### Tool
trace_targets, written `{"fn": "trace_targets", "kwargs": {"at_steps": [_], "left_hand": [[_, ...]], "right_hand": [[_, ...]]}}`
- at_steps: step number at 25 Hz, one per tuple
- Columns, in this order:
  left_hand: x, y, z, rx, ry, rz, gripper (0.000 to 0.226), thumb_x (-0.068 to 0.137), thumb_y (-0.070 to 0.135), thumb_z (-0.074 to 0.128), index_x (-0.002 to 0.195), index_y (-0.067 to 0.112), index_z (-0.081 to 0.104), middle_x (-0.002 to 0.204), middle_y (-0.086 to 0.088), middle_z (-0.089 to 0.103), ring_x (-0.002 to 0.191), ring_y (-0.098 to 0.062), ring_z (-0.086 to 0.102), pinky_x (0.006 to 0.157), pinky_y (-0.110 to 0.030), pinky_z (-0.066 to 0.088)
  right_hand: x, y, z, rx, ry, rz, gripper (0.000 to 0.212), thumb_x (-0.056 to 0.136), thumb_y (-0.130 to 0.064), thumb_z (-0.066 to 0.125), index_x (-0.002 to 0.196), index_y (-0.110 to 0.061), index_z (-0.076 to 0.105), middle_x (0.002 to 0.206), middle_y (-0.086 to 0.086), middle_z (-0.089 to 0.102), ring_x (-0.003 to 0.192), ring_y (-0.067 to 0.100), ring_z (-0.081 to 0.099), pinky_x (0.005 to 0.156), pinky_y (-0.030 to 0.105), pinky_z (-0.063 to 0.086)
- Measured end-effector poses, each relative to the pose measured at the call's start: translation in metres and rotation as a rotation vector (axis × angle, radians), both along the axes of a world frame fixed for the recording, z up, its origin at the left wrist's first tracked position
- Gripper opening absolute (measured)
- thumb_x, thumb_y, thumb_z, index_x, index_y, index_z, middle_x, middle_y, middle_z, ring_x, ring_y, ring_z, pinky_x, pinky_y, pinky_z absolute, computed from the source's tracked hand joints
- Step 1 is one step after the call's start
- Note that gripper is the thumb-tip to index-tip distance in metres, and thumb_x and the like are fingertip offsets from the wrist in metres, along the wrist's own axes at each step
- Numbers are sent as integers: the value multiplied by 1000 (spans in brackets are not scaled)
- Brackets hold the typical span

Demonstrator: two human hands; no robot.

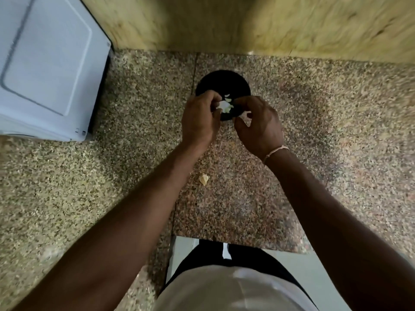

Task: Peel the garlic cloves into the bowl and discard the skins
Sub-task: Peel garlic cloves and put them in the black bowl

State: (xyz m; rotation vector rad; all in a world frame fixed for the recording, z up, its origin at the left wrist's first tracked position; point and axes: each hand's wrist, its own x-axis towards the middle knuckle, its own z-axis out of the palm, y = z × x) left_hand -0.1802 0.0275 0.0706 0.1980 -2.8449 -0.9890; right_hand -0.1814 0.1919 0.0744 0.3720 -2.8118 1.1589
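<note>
A black bowl (222,83) stands on the speckled stone counter near the wall, with a pale peeled clove (228,98) lying inside. Both my hands hover over its near rim. My left hand (199,115) pinches a white garlic clove with loose skin (225,106) at its fingertips. My right hand (258,124) has its fingers curled beside the clove; a bit of white shows near its fingers, too small to tell what it is. A loose garlic piece (204,179) lies on the counter under my left forearm.
A white appliance (45,63) sits on the counter at the far left. A yellowish wall (247,23) runs behind the bowl. The counter's front edge (235,242) has a notch where I stand.
</note>
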Motion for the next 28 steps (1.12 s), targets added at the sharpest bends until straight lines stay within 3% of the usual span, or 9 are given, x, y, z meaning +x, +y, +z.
{"fn": "trace_targets", "kwargs": {"at_steps": [5, 9, 16, 20, 22, 25, 28], "left_hand": [[8, -7, -2, 173, 54, 0, 24, 93, 5, 73, 116, 12, 71, 108, 1, 75, 100, -12, 70, 85, -32, 59], [62, -15, -12, 240, 75, 46, 20, 96, 9, 71, 116, 14, 71, 103, 6, 74, 90, -7, 70, 76, -24, 58], [164, -38, -58, 281, -259, 211, 25, 93, 6, 72, 113, 20, 72, 97, 13, 72, 86, -1, 68, 77, -18, 55], [177, -31, -72, 311, -351, 257, 28, 88, 7, 75, 112, 20, 73, 84, 26, 64, 77, 21, 60, 65, 1, 43], [173, -24, -73, 392, -353, 293, 29, 87, 5, 76, 111, 20, 73, 87, 20, 69, 79, 16, 64, 66, -2, 45], [165, -17, -71, 486, -361, 367, 29, 86, 0, 77, 107, 19, 74, 90, 10, 75, 83, -5, 72, 65, -9, 51], [163, -12, -63, 600, -327, 335, 28, 87, -3, 76, 99, 23, 72, 79, 12, 77, 73, -4, 74, 59, -14, 55]], "right_hand": [[-16, -7, -1, 41, -1, 34, 34, 90, -19, 65, 124, -14, 68, 119, 5, 68, 103, 23, 66, 86, 43, 56], [17, -5, -15, 50, -22, 109, 33, 90, -21, 66, 123, -15, 67, 119, 5, 67, 103, 24, 65, 83, 42, 57], [111, -15, -60, 154, -234, 338, 33, 96, -19, 60, 129, -14, 64, 119, 6, 67, 98, 23, 67, 78, 39, 60], [119, -33, -71, 164, -241, 320, 32, 96, -20, 60, 125, -12, 69, 111, 11, 67, 91, 31, 67, 73, 36, 55], [117, -41, -73, 180, -253, 303, 25, 97, -22, 62, 118, -13, 72, 106, 11, 65, 87, 31, 66, 70, 34, 52], [114, -40, -70, 99, -286, 246, 17, 93, -18, 68, 107, -10, 74, 101, 12, 68, 86, 32, 66, 71, 35, 52], [116, -29, -58, -16, -319, 155, 15, 89, -16, 75, 102, -10, 72, 93, 7, 74, 82, 25, 70, 70, 34, 55]]}}
